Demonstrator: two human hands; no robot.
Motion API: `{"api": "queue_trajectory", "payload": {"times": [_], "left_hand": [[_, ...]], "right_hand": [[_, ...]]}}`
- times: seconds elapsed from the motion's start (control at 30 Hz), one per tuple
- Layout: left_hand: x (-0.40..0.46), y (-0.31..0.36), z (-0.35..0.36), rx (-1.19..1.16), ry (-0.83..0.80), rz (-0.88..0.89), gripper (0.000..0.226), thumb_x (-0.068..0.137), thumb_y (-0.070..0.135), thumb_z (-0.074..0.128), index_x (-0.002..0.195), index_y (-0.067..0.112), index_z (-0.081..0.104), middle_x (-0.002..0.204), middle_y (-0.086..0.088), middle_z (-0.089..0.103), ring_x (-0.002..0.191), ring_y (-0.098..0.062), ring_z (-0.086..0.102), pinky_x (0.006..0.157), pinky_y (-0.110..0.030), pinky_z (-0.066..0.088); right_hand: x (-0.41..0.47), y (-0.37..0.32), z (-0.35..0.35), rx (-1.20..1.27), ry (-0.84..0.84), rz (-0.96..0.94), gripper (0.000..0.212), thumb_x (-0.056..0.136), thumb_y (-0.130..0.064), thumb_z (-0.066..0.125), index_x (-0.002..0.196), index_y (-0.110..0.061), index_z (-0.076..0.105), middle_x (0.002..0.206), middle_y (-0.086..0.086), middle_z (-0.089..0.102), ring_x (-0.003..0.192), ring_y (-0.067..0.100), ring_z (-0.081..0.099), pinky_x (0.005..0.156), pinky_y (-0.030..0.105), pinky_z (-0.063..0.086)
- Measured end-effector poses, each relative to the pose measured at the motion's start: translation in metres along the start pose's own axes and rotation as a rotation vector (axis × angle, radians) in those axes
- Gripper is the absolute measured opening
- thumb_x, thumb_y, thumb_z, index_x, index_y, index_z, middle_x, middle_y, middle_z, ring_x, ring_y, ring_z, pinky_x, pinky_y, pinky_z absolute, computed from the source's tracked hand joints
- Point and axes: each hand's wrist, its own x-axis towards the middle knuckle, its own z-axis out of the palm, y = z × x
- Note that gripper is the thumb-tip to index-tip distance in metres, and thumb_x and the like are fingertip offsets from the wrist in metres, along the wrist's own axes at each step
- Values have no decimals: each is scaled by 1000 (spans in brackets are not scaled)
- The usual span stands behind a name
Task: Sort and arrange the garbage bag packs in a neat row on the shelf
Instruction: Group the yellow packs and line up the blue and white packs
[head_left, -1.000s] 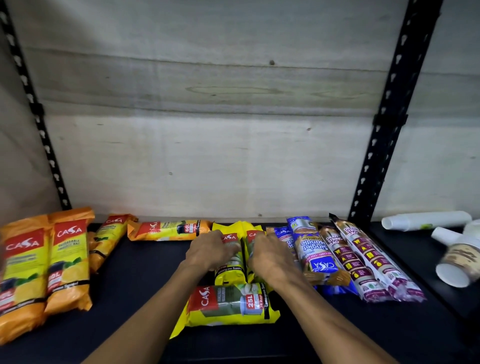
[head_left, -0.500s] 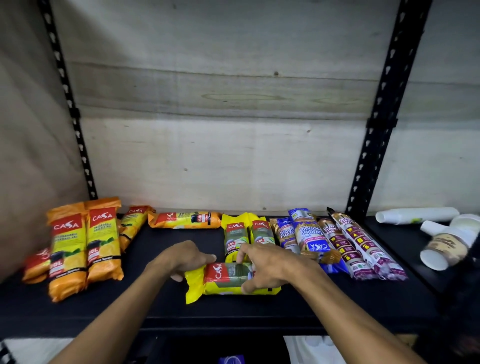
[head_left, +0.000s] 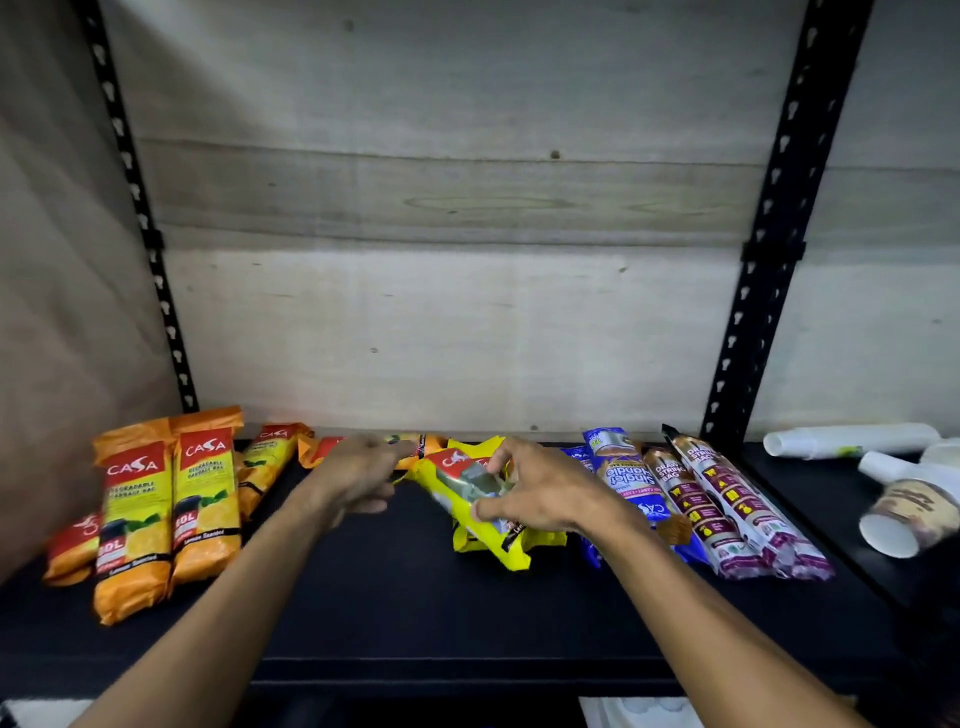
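Note:
My right hand (head_left: 540, 493) grips a yellow garbage bag pack (head_left: 457, 486), lifted and tilted over other yellow packs (head_left: 483, 543) on the black shelf (head_left: 395, 587). My left hand (head_left: 358, 475) hovers just left of it, fingers loosely curled and holding nothing. Behind that hand an orange pack (head_left: 319, 449) lies sideways at the back. Two upright-facing orange packs (head_left: 171, 504) lie at the left, with another orange pack (head_left: 265, 462) beside them. Blue packs (head_left: 618, 478) and maroon packs (head_left: 727, 509) lie in a row to the right.
Paper cups (head_left: 904, 512) and a white cup stack (head_left: 852, 441) lie on the neighbouring shelf at the right. Black perforated uprights (head_left: 763, 260) frame the bay against a wooden back panel. A small red-orange pack (head_left: 72, 545) sits at the far left.
The yellow pack that lay crosswise at the front has been picked up by my right hand and turned lengthwise. My left hand has let go of it and moved back and left.

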Motion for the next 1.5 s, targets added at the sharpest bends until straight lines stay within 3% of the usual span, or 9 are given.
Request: {"api": "queue_trajectory", "payload": {"times": [0.17, 0.4, 0.63, 0.73, 0.87, 1.03, 1.2, 1.4, 1.5], "left_hand": [[8, 11, 44, -208, -108, 43, 29, 89, 36, 68, 108, 14, 64, 105, -8, 70, 86, -19, 68, 66, -30, 62], [26, 21, 86, -219, -153, 52, 9, 92, 12, 60, 96, 10, 68, 80, -7, 67, 67, -14, 64, 59, -24, 59], [33, 14, 84, -154, -90, 94, 15, 92, 10, 57, 84, 9, 70, 75, -5, 67, 66, -16, 59, 61, -26, 49], [37, 7, 82, -118, -41, 93, 22, 93, 32, 62, 106, 16, 70, 96, 6, 69, 80, -5, 61, 63, -21, 44], [34, 3, 83, -125, -174, 5, 34, 89, 38, 67, 119, 23, 65, 95, 6, 67, 81, -7, 61, 69, -27, 48], [33, -2, 85, -94, -169, 64, 32, 88, 33, 71, 115, 17, 71, 100, 3, 71, 77, -5, 63, 53, -16, 46], [34, -8, 88, -99, -192, 77, 35, 86, 34, 73, 117, 19, 71, 113, -2, 74, 98, -17, 70, 79, -27, 56], [25, -11, 91, -116, -234, 68, 34, 85, 32, 74, 117, 19, 71, 110, -3, 75, 98, -19, 72, 93, -39, 56], [19, -11, 91, -116, -255, 77, 35, 86, 31, 73, 119, 18, 70, 110, -3, 74, 97, -19, 71, 90, -36, 57]], "right_hand": [[21, 8, 11, 14, 243, 143, 57, 74, -60, 72, 116, -27, 53, 119, 1, 65, 108, 26, 62, 80, 34, 48], [42, 13, 24, 36, 387, 230, 64, 82, -57, 68, 126, -14, 50, 122, 11, 65, 115, 34, 61, 85, 39, 50], [47, 16, 31, 12, 347, 200, 61, 88, -63, 56, 126, -15, 56, 122, 11, 65, 116, 33, 59, 85, 40, 49], [55, 24, 25, 125, 326, 222, 54, 91, -58, 41, 123, -19, 61, 129, 11, 62, 118, 34, 56, 93, 42, 46], [62, 31, 27, 158, 197, 199, 54, 95, -47, 38, 143, -25, 49, 147, 9, 52, 132, 32, 49, 107, 41, 40], [61, 36, 31, 117, 158, 201, 55, 101, -43, 36, 153, -26, 35, 153, 7, 46, 137, 32, 45, 110, 41, 36], [54, 35, 29, 105, 155, 198, 53, 103, -41, 36, 153, -23, 35, 154, 7, 45, 139, 31, 42, 111, 39, 35], [42, 39, 30, 97, 167, 216, 54, 101, -41, 37, 152, -24, 37, 152, 6, 48, 137, 31, 44, 112, 40, 37], [36, 38, 30, 67, 168, 224, 53, 102, -40, 36, 152, -23, 37, 150, 8, 49, 135, 31, 46, 109, 39, 38]]}}
